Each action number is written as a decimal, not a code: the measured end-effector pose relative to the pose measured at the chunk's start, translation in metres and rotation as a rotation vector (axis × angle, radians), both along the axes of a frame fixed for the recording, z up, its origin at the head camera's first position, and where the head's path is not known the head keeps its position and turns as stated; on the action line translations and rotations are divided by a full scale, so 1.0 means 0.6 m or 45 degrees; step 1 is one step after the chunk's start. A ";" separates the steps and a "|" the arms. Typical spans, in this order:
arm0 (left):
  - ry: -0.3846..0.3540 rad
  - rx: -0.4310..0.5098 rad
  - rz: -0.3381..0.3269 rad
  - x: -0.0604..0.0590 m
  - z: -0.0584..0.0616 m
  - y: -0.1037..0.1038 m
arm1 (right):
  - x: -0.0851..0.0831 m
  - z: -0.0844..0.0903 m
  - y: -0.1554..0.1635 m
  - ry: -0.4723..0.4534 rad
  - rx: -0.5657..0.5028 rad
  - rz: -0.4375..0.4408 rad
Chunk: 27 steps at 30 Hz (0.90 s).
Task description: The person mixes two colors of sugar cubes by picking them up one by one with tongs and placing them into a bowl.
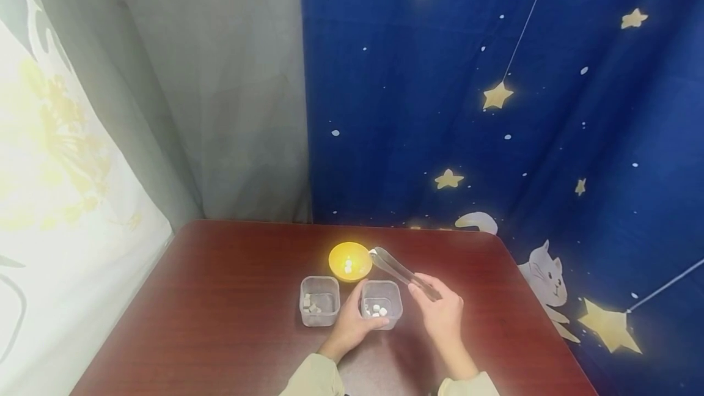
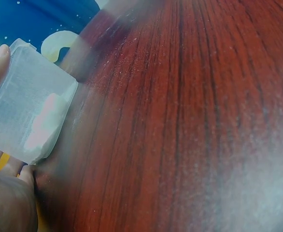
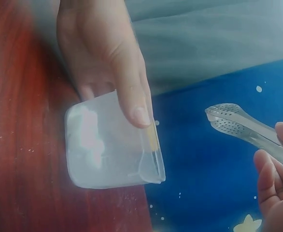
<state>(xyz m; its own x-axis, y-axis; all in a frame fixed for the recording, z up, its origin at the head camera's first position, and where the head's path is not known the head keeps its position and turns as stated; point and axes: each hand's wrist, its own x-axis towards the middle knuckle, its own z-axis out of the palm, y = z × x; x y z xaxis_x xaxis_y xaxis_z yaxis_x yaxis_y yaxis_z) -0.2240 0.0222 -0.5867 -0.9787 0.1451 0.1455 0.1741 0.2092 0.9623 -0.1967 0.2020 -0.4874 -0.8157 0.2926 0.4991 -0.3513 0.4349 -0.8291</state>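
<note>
On the red-brown table [image 1: 231,298] stand two clear plastic cups and a yellow bowl [image 1: 349,261] with small white pieces in it. My left hand [image 1: 349,323] grips the right cup [image 1: 382,304], thumb against its side, and that cup holds a few white pieces. The same cup [image 3: 113,145] shows in the right wrist view with the left hand's thumb [image 3: 132,92] on it. My right hand [image 1: 438,313] holds metal tongs [image 1: 398,271], whose closed tips [image 3: 224,116] sit beside the bowl's right rim. The left cup [image 1: 319,301] holds small pieces too.
A blue curtain with stars and a cat [image 1: 495,109] hangs behind the table, a grey curtain [image 1: 231,90] at the back left. Bare table surface [image 2: 190,125] stretches to the left and right of the cups.
</note>
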 end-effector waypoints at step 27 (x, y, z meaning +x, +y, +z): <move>-0.029 0.027 -0.009 0.002 0.006 0.000 | 0.004 0.070 -0.045 0.035 -0.095 0.121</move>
<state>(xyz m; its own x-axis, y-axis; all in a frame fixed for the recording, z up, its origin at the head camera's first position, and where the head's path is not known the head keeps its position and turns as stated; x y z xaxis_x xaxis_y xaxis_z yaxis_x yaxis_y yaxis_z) -0.2227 0.0221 -0.5829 -0.9806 0.1494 0.1266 0.1538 0.1876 0.9701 -0.1946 0.1749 -0.4456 -0.8276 0.2520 0.5017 -0.4112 0.3362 -0.8473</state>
